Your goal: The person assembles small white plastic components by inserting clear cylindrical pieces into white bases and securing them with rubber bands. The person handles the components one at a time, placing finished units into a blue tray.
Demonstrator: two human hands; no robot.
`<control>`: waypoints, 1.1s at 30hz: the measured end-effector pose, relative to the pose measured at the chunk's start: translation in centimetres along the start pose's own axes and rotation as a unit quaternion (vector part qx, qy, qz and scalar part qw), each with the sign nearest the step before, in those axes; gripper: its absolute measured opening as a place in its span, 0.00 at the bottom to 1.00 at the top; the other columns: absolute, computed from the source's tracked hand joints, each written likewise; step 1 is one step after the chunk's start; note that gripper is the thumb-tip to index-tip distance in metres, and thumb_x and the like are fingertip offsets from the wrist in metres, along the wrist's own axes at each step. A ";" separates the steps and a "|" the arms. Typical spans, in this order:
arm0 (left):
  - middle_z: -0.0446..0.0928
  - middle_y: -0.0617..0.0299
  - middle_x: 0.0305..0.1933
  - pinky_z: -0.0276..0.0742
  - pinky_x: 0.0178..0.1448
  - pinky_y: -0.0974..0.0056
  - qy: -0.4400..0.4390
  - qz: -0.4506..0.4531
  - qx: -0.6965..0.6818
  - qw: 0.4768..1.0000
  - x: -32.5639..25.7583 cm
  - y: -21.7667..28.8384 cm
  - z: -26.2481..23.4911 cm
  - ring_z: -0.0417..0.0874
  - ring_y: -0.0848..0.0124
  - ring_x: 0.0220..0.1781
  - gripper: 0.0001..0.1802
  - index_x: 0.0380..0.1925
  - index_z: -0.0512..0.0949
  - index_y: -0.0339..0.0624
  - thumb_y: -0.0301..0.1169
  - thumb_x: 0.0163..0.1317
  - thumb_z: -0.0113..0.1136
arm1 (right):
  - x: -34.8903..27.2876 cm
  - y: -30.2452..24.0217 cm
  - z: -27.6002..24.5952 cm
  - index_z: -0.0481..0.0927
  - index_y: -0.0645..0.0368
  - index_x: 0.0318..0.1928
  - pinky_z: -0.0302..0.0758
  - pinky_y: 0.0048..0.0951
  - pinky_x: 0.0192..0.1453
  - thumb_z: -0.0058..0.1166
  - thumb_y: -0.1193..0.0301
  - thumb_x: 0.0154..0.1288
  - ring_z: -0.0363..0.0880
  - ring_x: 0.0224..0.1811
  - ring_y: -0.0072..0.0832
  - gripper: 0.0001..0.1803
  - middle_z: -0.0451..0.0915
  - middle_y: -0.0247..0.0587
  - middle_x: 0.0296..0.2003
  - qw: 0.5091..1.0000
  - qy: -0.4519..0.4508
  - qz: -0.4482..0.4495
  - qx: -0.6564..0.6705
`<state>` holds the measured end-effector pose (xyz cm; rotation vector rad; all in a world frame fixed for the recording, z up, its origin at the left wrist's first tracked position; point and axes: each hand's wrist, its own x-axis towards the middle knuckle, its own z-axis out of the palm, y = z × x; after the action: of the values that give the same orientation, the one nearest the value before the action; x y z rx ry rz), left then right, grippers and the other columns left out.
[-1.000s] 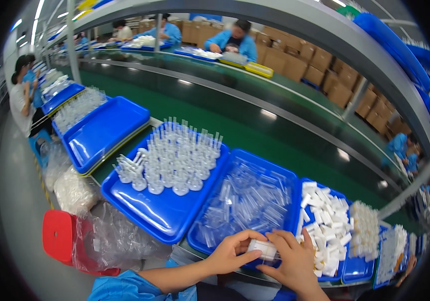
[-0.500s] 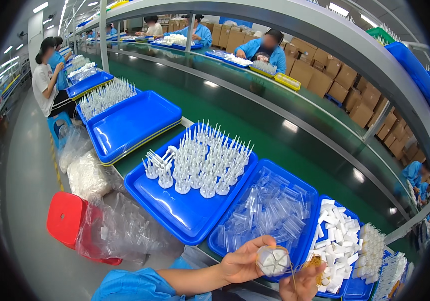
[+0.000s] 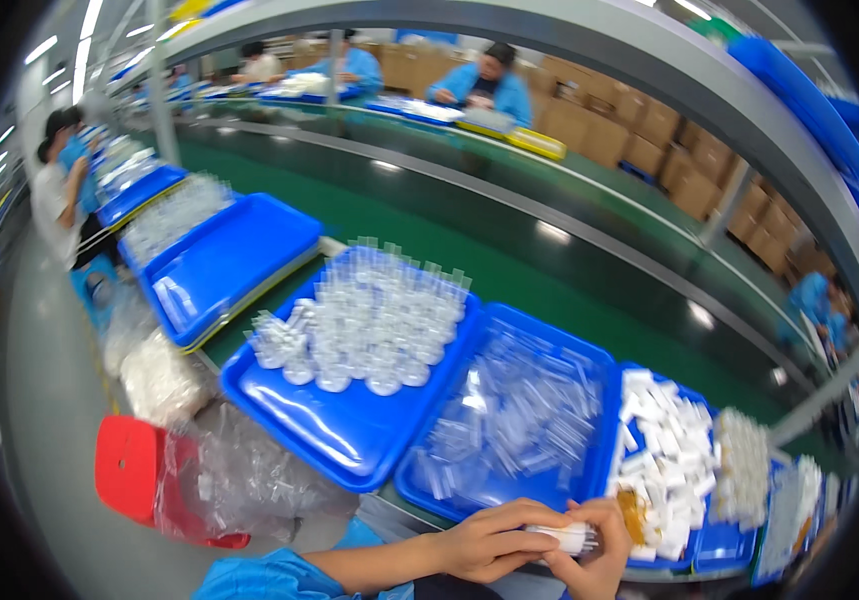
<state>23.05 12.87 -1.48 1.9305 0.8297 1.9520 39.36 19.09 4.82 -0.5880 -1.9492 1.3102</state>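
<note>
Both hands meet at the lower edge of the head view around a small clear and white plastic piece (image 3: 567, 537). My left hand (image 3: 494, 541) wraps it from the left and my right hand (image 3: 591, 561) pinches its right end. Just beyond them lies a blue tray (image 3: 469, 493) filled with clear plastic tubes. To the right, another blue tray (image 3: 711, 547) holds white plastic parts. To the left, a blue tray (image 3: 319, 425) carries several upright clear pieces.
A green conveyor belt (image 3: 509, 265) runs behind the trays. More blue trays (image 3: 239, 260) line the bench to the left, where a person (image 3: 57, 195) stands. Other workers in blue sit across the belt. A red stool (image 3: 134, 470) and clear plastic bags (image 3: 249, 480) sit at lower left.
The view has swung slightly right and down over the trays. My hands stay together on the small piece, now lying sideways between them rather than end-on.
</note>
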 end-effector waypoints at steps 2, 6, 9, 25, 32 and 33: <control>0.76 0.45 0.54 0.81 0.51 0.55 0.040 0.019 0.034 0.998 -0.2 0.8 0.5 0.83 0.52 0.50 0.19 0.47 0.79 0.40 0.22 0.55 0.70 | -0.6 3.4 0.0 0.74 0.58 0.56 0.63 0.48 0.68 0.75 0.60 0.45 0.75 0.51 0.32 0.37 0.73 0.40 0.50 0.960 -0.008 0.020 0.279; 0.71 0.46 0.54 0.83 0.49 0.58 0.058 0.009 0.056 0.997 -0.8 0.6 1.6 0.82 0.54 0.49 0.21 0.44 0.79 0.41 0.27 0.49 0.75 | -1.1 1.1 0.0 0.74 0.61 0.54 0.63 0.31 0.63 0.75 0.68 0.48 0.69 0.53 0.32 0.32 0.71 0.40 0.46 0.975 0.012 0.016 0.222; 0.63 0.44 0.57 0.84 0.48 0.58 0.001 0.071 0.107 0.992 -0.9 -0.4 2.9 0.81 0.52 0.51 0.26 0.47 0.76 0.40 0.28 0.48 0.77 | -1.7 1.7 -1.9 0.77 0.60 0.51 0.65 0.29 0.59 0.74 0.68 0.50 0.70 0.53 0.30 0.28 0.72 0.40 0.46 0.989 -0.002 -0.035 0.142; 0.73 0.48 0.49 0.75 0.53 0.57 -0.092 -0.054 0.328 0.939 0.9 1.7 -0.4 0.78 0.53 0.50 0.21 0.44 0.80 0.37 0.23 0.46 0.71 | -11.7 14.3 -29.8 0.74 0.64 0.54 0.77 0.28 0.39 0.73 0.72 0.49 0.79 0.35 0.26 0.31 0.79 0.40 0.43 0.785 0.439 0.171 -0.403; 0.69 0.41 0.61 0.68 0.62 0.48 -0.044 -0.237 0.578 0.779 0.4 6.0 -8.9 0.71 0.45 0.63 0.37 0.58 0.73 0.35 0.38 0.48 0.73 | -8.5 8.3 -25.1 0.74 0.64 0.58 0.70 0.19 0.36 0.62 0.80 0.58 0.70 0.31 0.18 0.25 0.77 0.37 0.47 0.780 0.481 0.008 -0.401; 0.66 0.39 0.64 0.64 0.66 0.46 -0.090 -0.243 0.592 0.763 0.5 5.9 -8.9 0.68 0.42 0.66 0.41 0.62 0.69 0.33 0.41 0.50 0.72 | -6.9 7.5 -23.7 0.74 0.64 0.57 0.70 0.19 0.36 0.60 0.80 0.60 0.70 0.32 0.18 0.23 0.77 0.35 0.46 0.801 0.465 -0.018 -0.376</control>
<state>15.51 6.60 2.76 1.9520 2.5806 0.8440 61.77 31.38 1.45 -1.2676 -1.4969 0.0239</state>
